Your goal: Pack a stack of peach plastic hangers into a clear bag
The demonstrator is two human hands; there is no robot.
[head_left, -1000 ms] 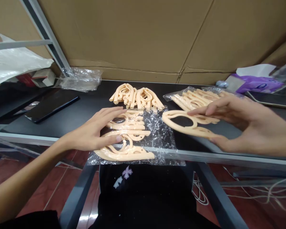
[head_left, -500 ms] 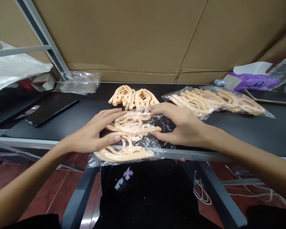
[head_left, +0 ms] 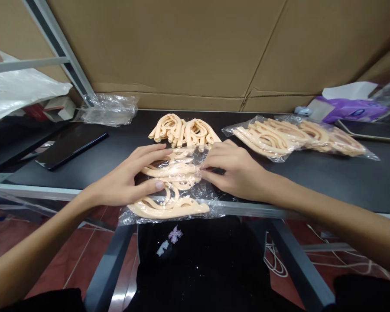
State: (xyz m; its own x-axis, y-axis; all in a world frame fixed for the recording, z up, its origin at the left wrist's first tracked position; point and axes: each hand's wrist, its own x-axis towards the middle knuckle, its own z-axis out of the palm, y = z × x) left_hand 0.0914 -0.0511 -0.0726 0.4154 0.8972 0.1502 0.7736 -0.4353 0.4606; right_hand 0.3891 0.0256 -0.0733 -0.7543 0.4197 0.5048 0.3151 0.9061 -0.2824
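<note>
Clear plastic bag (head_left: 214, 207) was lying at the near edge of the black bench (head_left: 315, 186) with a bundle of peach plastic hanger-like loops (head_left: 169, 210) inside it, and handling of this bag was judged to be the work in hand. The left hand (head_left: 126, 175) was laid over it from the 9 o'clock side, its fingers (head_left: 151, 152) spread across the upper part of the film and its thumb (head_left: 157, 186) set well apart along the lower part; no pinch could be made out there. The right hand (head_left: 237, 171) was brought in from the 3 o'clock side, its fingers (head_left: 209, 162) held close together with their tips on the film, though whether the film was pinched could not be told. The next move was judged to call for a firm hold on the film by the right fingers while the bag was steadied by the left hand. A loose heap of the same peach loops (head_left: 185, 132) was placed at 12 o'clock from the bag, and a second filled bag (head_left: 295, 136) at 2 o'clock, with a purple packet (head_left: 351, 110) beyond it. A black phone (head_left: 71, 145) was lying at 10 o'clock, and crumpled clear film (head_left: 108, 110) at 11 o'clock
</note>
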